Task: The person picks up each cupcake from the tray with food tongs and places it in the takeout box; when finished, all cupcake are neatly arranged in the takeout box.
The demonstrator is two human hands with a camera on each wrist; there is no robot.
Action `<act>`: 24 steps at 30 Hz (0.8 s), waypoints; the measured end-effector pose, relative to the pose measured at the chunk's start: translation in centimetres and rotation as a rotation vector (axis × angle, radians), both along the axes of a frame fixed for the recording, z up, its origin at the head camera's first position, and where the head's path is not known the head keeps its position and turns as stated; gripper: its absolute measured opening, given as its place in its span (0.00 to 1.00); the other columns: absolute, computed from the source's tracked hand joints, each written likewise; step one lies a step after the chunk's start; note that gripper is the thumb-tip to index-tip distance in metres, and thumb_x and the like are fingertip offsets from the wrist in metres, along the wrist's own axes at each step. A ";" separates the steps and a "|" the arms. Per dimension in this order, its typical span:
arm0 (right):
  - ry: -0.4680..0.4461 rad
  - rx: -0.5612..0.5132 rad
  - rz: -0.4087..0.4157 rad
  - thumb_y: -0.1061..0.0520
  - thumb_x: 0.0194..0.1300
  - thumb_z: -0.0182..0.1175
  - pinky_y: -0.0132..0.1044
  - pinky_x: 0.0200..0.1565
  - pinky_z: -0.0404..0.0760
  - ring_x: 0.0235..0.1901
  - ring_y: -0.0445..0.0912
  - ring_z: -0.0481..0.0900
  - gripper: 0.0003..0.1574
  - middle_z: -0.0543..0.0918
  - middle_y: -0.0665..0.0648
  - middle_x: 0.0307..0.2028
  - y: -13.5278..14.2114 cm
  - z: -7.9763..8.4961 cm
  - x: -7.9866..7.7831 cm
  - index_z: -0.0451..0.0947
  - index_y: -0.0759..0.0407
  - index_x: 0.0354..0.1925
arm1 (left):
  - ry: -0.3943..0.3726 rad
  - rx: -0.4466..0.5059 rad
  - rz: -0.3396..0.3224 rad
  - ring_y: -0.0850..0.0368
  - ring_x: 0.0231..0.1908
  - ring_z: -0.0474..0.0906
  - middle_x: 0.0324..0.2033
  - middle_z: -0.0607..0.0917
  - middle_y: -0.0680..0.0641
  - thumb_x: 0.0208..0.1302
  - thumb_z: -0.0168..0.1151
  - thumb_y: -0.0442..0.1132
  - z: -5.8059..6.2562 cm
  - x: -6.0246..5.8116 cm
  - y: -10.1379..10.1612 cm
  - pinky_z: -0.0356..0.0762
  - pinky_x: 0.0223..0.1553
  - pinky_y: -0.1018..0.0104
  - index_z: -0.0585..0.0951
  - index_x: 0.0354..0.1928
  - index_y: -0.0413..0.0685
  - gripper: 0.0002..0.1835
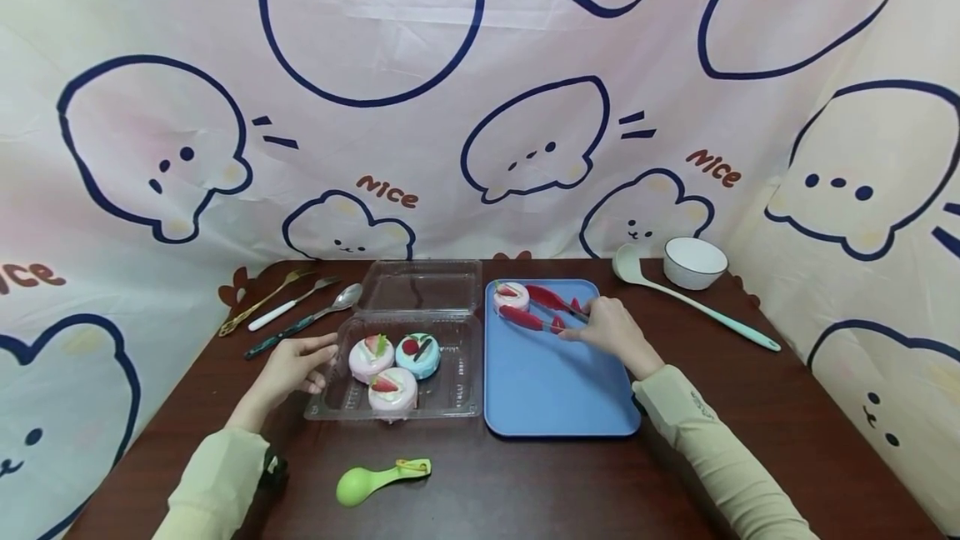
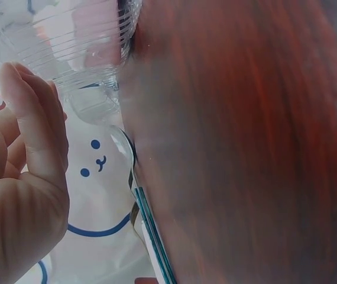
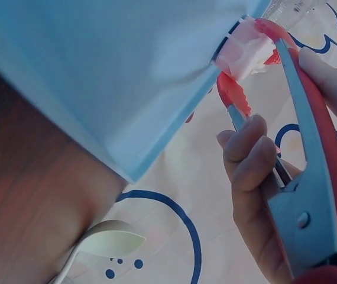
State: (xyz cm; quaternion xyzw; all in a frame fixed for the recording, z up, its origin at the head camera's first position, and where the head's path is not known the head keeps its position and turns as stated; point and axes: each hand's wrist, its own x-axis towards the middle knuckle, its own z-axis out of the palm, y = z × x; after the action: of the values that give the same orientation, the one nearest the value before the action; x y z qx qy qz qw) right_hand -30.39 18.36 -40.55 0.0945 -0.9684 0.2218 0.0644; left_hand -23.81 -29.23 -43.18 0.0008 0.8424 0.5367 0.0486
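Observation:
My right hand (image 1: 611, 332) grips a pair of red-tipped metal tongs (image 3: 304, 118). Their two red ends lie on either side of a small pink cake (image 1: 511, 297) with a strawberry on top, at the far left corner of the blue tray (image 1: 558, 390). My left hand (image 1: 288, 373) is at the left side of a clear plastic container (image 1: 457, 373), its fingers loosely bent against the wall. Inside stand a pink cake (image 1: 371, 358), a blue cake (image 1: 417, 355) and another pale pink cake (image 1: 393, 391). The container's lid (image 1: 420, 286) is folded back.
Left of the container lie a gold fork (image 1: 258, 307), a white-handled fork (image 1: 288, 307) and a spoon (image 1: 307, 319). A green scoop (image 1: 375, 480) lies in front. To the right are a long ladle (image 1: 693, 302) and a white bowl (image 1: 695, 263). Patterned cloth hangs behind.

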 end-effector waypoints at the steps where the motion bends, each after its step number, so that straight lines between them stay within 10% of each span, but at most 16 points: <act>1: 0.002 0.002 -0.001 0.40 0.40 0.72 0.32 0.15 0.50 0.11 0.42 0.50 0.33 0.51 0.50 0.11 0.0 0.0 0.0 0.63 0.58 0.13 | 0.002 0.001 -0.001 0.58 0.15 0.75 0.30 0.80 0.43 0.66 0.51 0.40 0.0 -0.1 0.0 0.78 0.20 0.63 0.65 0.62 0.32 0.26; 16: 0.036 0.002 0.026 0.39 0.41 0.71 0.32 0.15 0.52 0.11 0.41 0.53 0.29 0.54 0.49 0.11 0.6 0.1 0.4 0.74 0.62 0.21 | -0.010 0.007 0.005 0.59 0.15 0.74 0.29 0.79 0.45 0.67 0.51 0.40 0.0 0.0 0.0 0.78 0.20 0.64 0.65 0.62 0.32 0.26; 24: 0.056 -0.064 0.051 0.37 0.40 0.71 0.33 0.23 0.68 0.24 0.45 0.71 0.40 0.81 0.57 0.27 1.2 2.6 1.9 0.79 0.67 0.41 | -0.006 0.006 -0.004 0.59 0.15 0.74 0.28 0.79 0.45 0.67 0.51 0.41 0.1 0.0 0.1 0.78 0.20 0.64 0.64 0.62 0.31 0.26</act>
State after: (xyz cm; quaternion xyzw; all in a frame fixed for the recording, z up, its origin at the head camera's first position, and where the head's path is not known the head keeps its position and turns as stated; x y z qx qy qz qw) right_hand -28.53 19.57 -37.99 0.1232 -0.9559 0.2514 0.0890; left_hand -23.86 -29.08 -43.04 0.0009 0.8406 0.5391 0.0523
